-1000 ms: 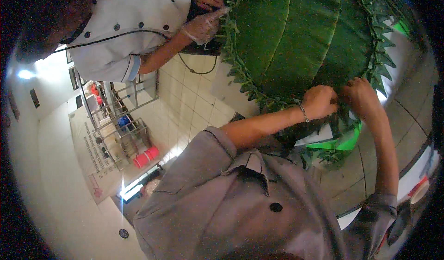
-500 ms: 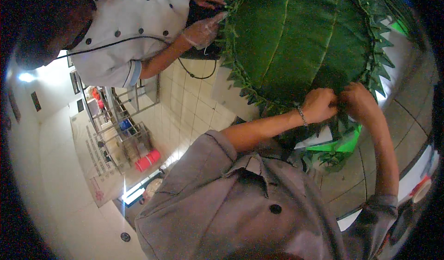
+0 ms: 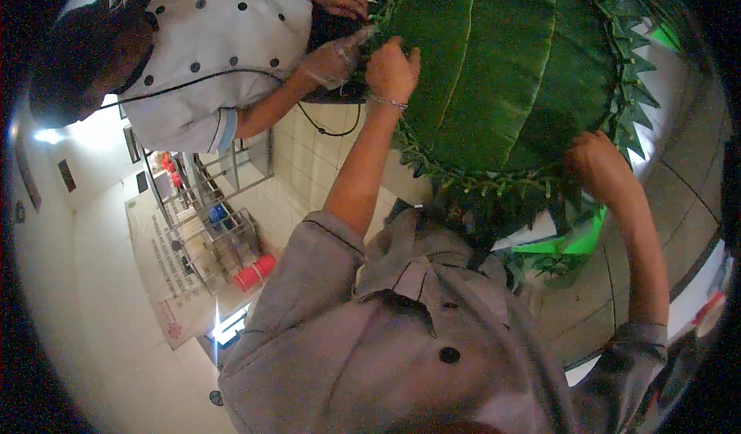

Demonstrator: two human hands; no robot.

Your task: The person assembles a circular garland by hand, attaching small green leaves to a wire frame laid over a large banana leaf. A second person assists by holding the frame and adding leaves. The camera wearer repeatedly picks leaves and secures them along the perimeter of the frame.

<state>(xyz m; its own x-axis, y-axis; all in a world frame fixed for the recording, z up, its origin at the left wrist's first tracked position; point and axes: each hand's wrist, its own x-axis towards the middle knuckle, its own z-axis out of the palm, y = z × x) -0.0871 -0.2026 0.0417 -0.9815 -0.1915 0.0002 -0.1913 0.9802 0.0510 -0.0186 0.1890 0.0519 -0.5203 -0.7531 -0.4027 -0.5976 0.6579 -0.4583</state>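
Observation:
A large round tray lined with broad green leaves (image 3: 502, 71) lies before me, its rim edged with pointed folded leaves (image 3: 639, 94). My left hand (image 3: 391, 75), with a bracelet at the wrist, is at the left rim with its fingers curled closed; whatever they pinch is hidden. At the near right rim, my right hand (image 3: 600, 167) is closed on the leaf edging, its fingertips partly hidden. Beside my left hand, a co-worker's hand in a clear glove (image 3: 336, 62) touches the same rim. The co-worker's other hand (image 3: 345, 0) is just beyond it.
A co-worker in a white buttoned jacket (image 3: 224, 40) stands at the left, a black cable (image 3: 208, 81) across the front. Behind are a metal rack (image 3: 224, 229) and a red roll-shaped item (image 3: 255, 272). Bright green material (image 3: 567, 241) shows below the near rim.
My left hand has left its place beside my right hand and moved far left along the rim to the co-worker's gloved hand. My right hand stays at the near right rim.

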